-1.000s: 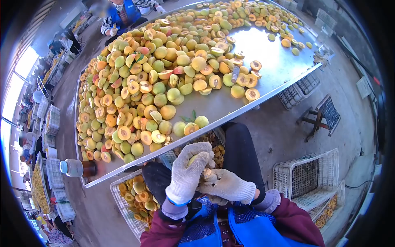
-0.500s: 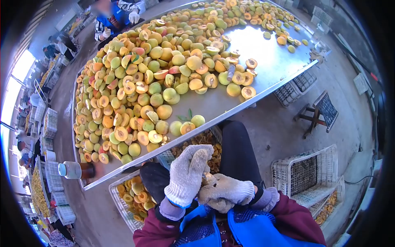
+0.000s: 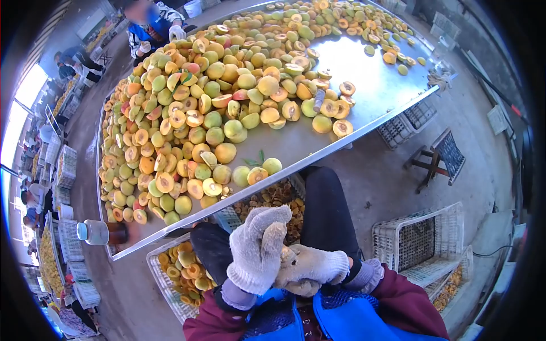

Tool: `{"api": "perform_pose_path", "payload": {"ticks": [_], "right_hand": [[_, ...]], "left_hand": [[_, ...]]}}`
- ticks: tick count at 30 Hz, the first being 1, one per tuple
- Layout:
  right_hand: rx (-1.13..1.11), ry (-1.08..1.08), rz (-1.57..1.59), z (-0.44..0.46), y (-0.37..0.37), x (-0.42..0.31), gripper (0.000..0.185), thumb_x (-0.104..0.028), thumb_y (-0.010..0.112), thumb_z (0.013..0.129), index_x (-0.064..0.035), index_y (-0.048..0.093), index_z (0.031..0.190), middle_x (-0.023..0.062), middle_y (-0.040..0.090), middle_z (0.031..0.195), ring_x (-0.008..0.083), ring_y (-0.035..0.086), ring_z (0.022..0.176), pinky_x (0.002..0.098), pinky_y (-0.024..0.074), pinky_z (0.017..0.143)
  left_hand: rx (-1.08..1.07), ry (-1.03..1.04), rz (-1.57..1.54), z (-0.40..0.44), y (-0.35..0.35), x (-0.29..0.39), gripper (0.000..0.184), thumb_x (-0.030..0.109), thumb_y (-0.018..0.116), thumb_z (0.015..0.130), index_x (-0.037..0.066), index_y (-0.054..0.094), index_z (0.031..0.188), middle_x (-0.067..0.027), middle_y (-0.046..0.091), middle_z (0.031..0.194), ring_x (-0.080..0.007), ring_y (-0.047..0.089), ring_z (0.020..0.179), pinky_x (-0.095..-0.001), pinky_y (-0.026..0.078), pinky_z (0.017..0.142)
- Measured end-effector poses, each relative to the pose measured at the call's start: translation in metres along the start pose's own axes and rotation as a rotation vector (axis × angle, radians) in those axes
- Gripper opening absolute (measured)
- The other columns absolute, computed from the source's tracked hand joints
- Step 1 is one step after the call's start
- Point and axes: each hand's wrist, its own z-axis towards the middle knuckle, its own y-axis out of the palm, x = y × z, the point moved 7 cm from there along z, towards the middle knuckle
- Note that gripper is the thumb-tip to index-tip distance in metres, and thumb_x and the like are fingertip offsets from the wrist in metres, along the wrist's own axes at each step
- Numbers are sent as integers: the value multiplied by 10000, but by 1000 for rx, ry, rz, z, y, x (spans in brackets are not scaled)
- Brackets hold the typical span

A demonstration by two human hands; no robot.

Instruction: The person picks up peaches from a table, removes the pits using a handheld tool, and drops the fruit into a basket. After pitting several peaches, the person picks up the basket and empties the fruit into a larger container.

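My left hand (image 3: 257,249), in a whitish knit glove, is raised in front of my lap with its fingers together and bent over. My right hand (image 3: 314,268), in a dirtier glove, is closed beside it, and the two touch. A small orange-brown bit shows between the gloves; its kind is mostly hidden. Beyond them, the metal table (image 3: 375,79) bears a large heap of yellow-green stone fruit (image 3: 213,136), many cut in half with the pits showing. A crate of fruit halves (image 3: 185,273) stands left of my legs, and another crate of brownish pieces (image 3: 273,202) sits between my knees.
A jar with brown liquid (image 3: 102,233) is at the table's near left corner. To my right are a folding stool (image 3: 438,159) and a white plastic crate (image 3: 421,241). Across the table sits a person (image 3: 156,25) in gloves; other people and crates line the left side.
My left hand's fingers have straightened upward a little, and the hand has shifted slightly. My right hand stays nearly in place. The view has moved slightly.
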Motion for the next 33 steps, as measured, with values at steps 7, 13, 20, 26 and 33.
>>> {"api": "perform_pose_path", "payload": {"ticks": [7, 13, 20, 26, 33], "right_hand": [[-258, -167, 266, 4, 8, 4, 218, -201, 725, 815, -50, 627, 938, 17, 618, 811, 86, 578, 732, 238, 476, 662], [-242, -122, 328, 10, 4, 9, 249, -228, 715, 824, -23, 610, 917, 32, 605, 700, 109, 581, 588, 243, 474, 535], [-319, -126, 333, 17, 12, 6, 263, -271, 679, 854, -28, 578, 859, 24, 527, 531, 125, 487, 379, 264, 414, 377], [-202, -96, 329, 22, 6, 7, 230, -242, 685, 850, -40, 575, 853, 22, 534, 553, 121, 488, 390, 266, 410, 379], [-200, -249, 127, 28, 13, -12, 211, -217, 681, 855, -21, 603, 838, 17, 527, 550, 95, 452, 404, 223, 364, 375]], "left_hand": [[-202, 119, -281, 1, 4, -3, 493, 465, 548, 945, -20, 621, 990, -145, 635, 936, -216, 641, 740, -342, 528, 652], [-77, -355, -597, -1, 14, -20, 605, 572, 451, 954, -11, 611, 971, -130, 645, 842, -215, 638, 647, -327, 531, 578], [-247, 388, -5, 18, 1, -1, 556, 494, 488, 966, -43, 632, 939, -128, 657, 889, -201, 652, 724, -326, 526, 673], [-59, -479, -963, 0, 18, -52, 485, 463, 506, 972, -7, 608, 1032, -124, 645, 835, -223, 649, 685, -324, 546, 601], [299, -684, -1237, -8, -6, -91, 364, 488, 488, 968, 132, 558, 943, -40, 614, 823, -190, 593, 555, -296, 478, 451]]}}
